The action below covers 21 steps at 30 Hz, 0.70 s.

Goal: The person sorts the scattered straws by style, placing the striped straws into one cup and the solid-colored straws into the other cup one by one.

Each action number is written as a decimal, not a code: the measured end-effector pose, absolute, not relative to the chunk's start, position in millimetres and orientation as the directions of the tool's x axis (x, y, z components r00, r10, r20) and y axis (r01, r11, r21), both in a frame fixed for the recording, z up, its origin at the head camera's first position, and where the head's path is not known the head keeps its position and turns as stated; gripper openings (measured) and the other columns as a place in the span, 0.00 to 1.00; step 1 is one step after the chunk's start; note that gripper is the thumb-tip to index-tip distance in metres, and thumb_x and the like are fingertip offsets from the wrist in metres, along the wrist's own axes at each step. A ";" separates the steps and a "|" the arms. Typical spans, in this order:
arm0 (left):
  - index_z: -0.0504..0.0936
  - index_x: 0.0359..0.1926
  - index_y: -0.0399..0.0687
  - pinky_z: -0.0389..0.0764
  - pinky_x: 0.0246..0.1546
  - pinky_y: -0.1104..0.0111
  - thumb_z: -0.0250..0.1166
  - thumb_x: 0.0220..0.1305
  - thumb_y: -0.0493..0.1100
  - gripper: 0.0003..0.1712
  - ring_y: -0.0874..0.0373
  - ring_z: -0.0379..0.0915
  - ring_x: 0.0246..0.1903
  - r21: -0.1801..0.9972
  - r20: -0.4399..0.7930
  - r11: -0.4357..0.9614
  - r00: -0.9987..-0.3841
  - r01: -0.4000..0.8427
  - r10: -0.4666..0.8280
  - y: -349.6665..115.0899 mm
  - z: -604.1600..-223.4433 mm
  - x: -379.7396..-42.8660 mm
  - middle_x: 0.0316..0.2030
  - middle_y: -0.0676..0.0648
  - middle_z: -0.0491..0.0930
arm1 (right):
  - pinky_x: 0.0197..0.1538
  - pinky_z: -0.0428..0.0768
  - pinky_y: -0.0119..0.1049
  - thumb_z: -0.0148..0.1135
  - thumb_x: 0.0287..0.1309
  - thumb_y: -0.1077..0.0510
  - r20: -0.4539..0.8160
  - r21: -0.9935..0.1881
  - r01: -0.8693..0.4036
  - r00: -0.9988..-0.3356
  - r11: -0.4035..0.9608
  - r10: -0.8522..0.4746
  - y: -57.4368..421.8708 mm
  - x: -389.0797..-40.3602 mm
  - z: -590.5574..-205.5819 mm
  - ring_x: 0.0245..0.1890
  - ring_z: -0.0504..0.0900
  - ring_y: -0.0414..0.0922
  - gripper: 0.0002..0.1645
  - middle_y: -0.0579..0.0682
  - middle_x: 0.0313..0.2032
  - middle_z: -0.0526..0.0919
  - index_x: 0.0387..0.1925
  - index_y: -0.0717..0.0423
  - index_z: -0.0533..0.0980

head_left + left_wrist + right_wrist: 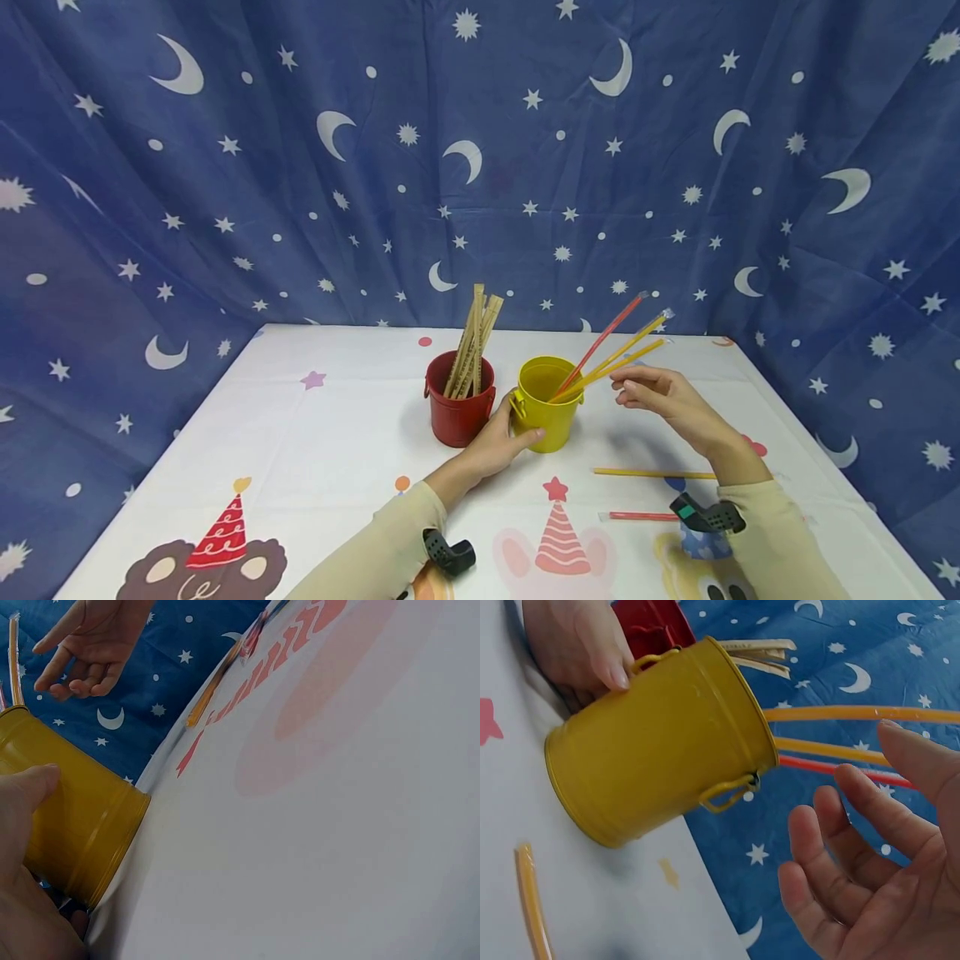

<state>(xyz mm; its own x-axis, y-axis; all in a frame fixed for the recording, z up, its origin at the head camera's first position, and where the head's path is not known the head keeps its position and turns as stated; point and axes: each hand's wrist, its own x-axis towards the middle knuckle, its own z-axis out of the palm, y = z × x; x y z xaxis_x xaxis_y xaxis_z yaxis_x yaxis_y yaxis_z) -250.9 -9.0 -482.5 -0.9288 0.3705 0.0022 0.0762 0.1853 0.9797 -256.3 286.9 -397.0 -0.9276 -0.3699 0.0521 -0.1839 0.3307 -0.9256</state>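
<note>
My left hand (491, 446) grips a small yellow bucket (551, 425) at its left side, thumb across the front wall and fingers partly hidden behind it. In the left wrist view the bucket's base rests on the table. Two orange straws (825, 713) and one red straw (611, 327), in clear wrappers, lean out of the bucket toward the right. Just right of the rim is my right hand (660, 392), fingers apart and loosely bent with nothing between them. Its thumb tip overlaps an orange straw in the right wrist view.
A red bucket (457, 417) with several tan flat sticks (472, 342) stands left of the yellow one. On the printed white tablecloth (337, 433), an orange straw (652, 472) and a red straw (641, 516) lie near the right forearm. A blue star-patterned curtain (495, 208) hangs behind.
</note>
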 end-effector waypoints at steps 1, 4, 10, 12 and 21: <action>0.47 0.80 0.43 0.46 0.81 0.48 0.66 0.68 0.49 0.50 0.47 0.43 0.81 0.979 0.002 0.187 -0.929 0.076 0.369 -9.2 -482.8 -250.8 0.80 0.42 0.52 | 0.54 0.82 0.24 0.55 0.74 0.54 0.053 -0.924 -0.186 -0.927 0.334 -0.371 288.0 -256.4 -397.3 0.46 0.84 0.36 0.21 0.33 0.49 0.83 0.61 0.61 0.74; 0.48 0.80 0.44 0.46 0.81 0.48 0.66 0.68 0.50 0.50 0.48 0.44 0.81 0.978 -0.001 0.194 -0.931 0.074 0.364 -9.5 -484.0 -251.3 0.80 0.43 0.52 | 0.54 0.82 0.24 0.54 0.75 0.54 0.059 -0.921 -0.197 -0.923 0.336 -0.379 291.2 -257.5 -398.4 0.46 0.83 0.36 0.21 0.32 0.50 0.83 0.61 0.62 0.74; 0.48 0.80 0.46 0.45 0.81 0.48 0.66 0.68 0.50 0.50 0.48 0.44 0.81 0.977 -0.008 0.203 -0.936 0.068 0.353 -8.0 -484.2 -252.4 0.80 0.43 0.52 | 0.54 0.82 0.25 0.53 0.76 0.54 0.049 -0.913 -0.204 -0.915 0.354 -0.402 300.0 -258.4 -405.0 0.47 0.85 0.39 0.23 0.33 0.50 0.83 0.63 0.66 0.73; 0.47 0.80 0.46 0.45 0.81 0.47 0.66 0.68 0.50 0.50 0.48 0.43 0.81 0.977 -0.012 0.201 -0.935 0.064 0.354 -8.0 -483.8 -252.1 0.80 0.43 0.51 | 0.54 0.83 0.25 0.53 0.75 0.54 0.022 -0.906 -0.189 -0.914 0.378 -0.405 306.3 -257.0 -410.2 0.47 0.85 0.39 0.25 0.34 0.50 0.83 0.63 0.68 0.72; 0.47 0.80 0.47 0.45 0.81 0.47 0.66 0.68 0.52 0.50 0.48 0.43 0.81 0.975 -0.032 0.215 -0.935 0.048 0.354 -9.1 -483.5 -250.8 0.80 0.44 0.51 | 0.49 0.79 0.23 0.60 0.70 0.57 -0.154 -0.859 -0.146 -0.841 0.491 -0.519 338.4 -244.7 -435.1 0.46 0.81 0.34 0.22 0.60 0.55 0.84 0.57 0.69 0.77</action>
<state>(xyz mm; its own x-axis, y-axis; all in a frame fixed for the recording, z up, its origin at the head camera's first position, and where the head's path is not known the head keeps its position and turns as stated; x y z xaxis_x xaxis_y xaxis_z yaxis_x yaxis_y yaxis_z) -250.8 -9.1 -483.5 -0.9346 0.3542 -0.0318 0.0483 0.2150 0.9754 -244.7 338.4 -435.1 -0.8409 -0.5190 -0.1536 -0.1458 0.4906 -0.8591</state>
